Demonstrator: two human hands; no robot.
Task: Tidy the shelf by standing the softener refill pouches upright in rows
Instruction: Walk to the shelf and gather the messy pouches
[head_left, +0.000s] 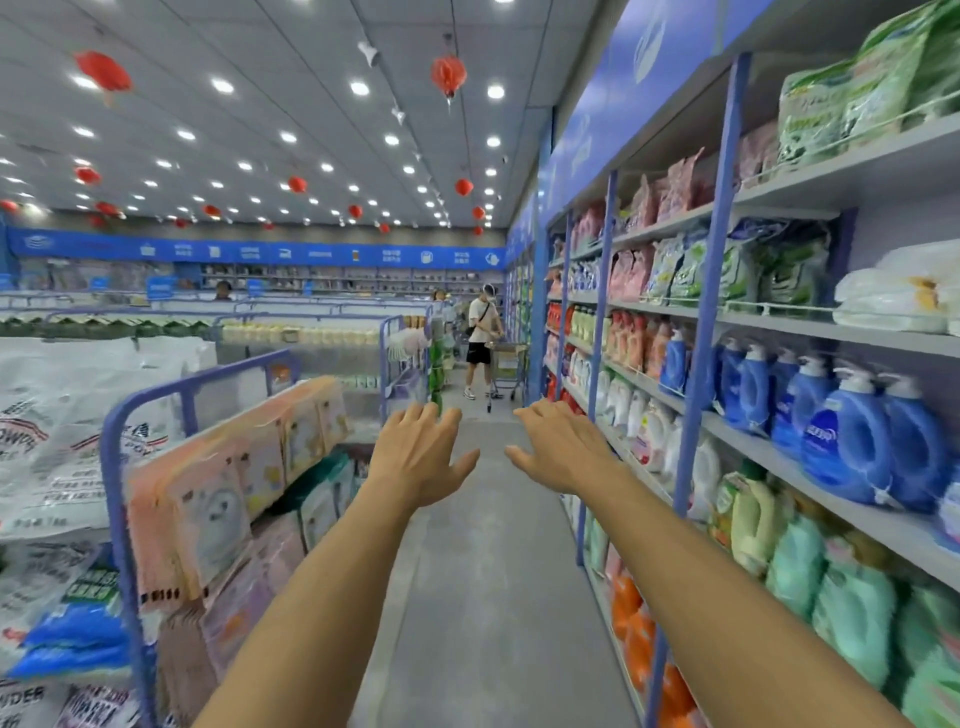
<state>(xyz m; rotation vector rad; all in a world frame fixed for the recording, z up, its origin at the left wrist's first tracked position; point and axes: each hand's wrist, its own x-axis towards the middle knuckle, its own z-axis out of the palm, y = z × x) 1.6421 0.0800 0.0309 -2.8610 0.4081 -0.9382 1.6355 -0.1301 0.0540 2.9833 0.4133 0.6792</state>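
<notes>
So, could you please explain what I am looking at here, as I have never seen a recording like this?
There is no machine here: a person wears one wide-angle camera on the head, so this single picture looks forward and down a shop aisle. The two bare arms reaching in from below are the wearer's. The left hand and the right hand are both open, fingers spread, holding nothing and touching nothing. On the right stands the shelving: pouches in pink and green on the upper levels, blue bottles lower down. On the left are blue-framed bins of packaged goods. Further along the aisle a shopper stands by a trolley.
</notes>
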